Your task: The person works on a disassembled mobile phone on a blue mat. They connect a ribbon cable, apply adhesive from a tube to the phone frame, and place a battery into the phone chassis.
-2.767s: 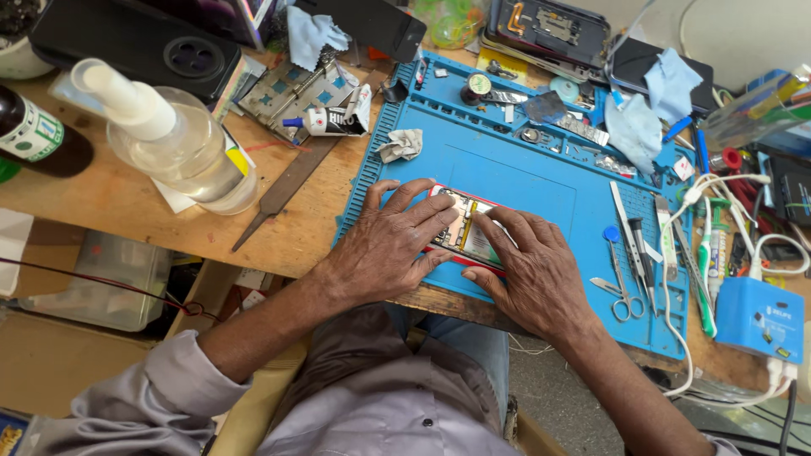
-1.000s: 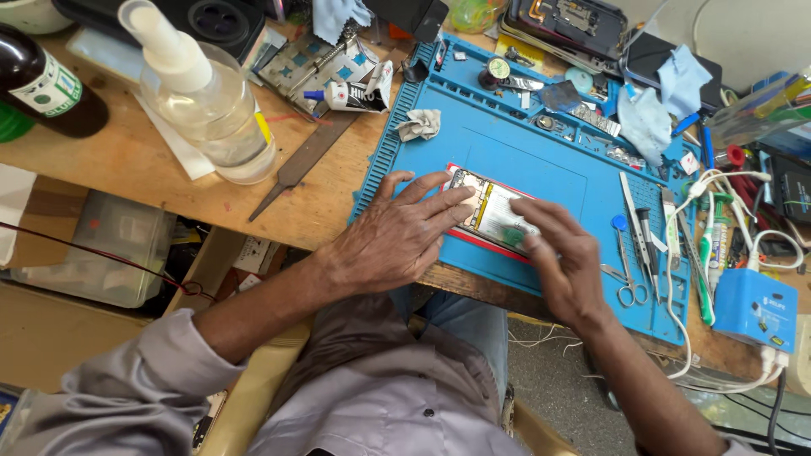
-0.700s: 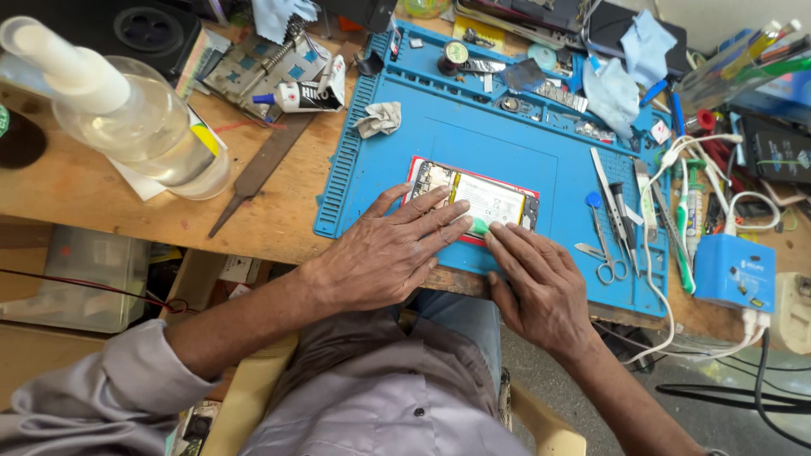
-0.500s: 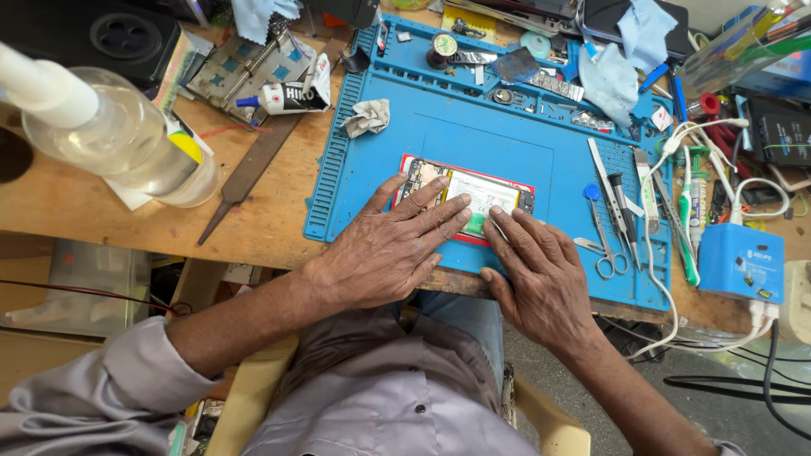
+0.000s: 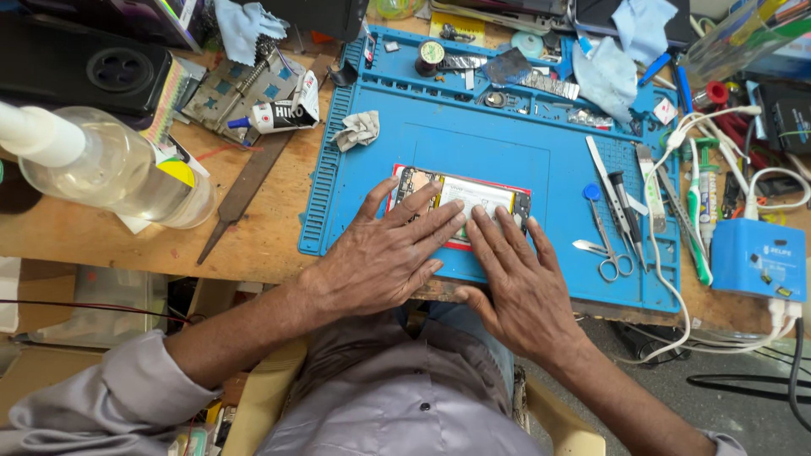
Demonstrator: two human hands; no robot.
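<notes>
Pressing step: left hand [image 5: 384,257] and right hand [image 5: 515,274], side by side, flat on opened phone [image 5: 460,198] on mat [image 5: 507,152]; next likely needs even pressure.

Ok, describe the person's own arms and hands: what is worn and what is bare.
Both hands are bare, with no gloves, rings or watch showing: the left hand and the right hand. The left arm wears a light grey long sleeve pushed up, leaving the forearm uncovered. Only a sliver of matching grey cuff shows on the right arm.
</notes>
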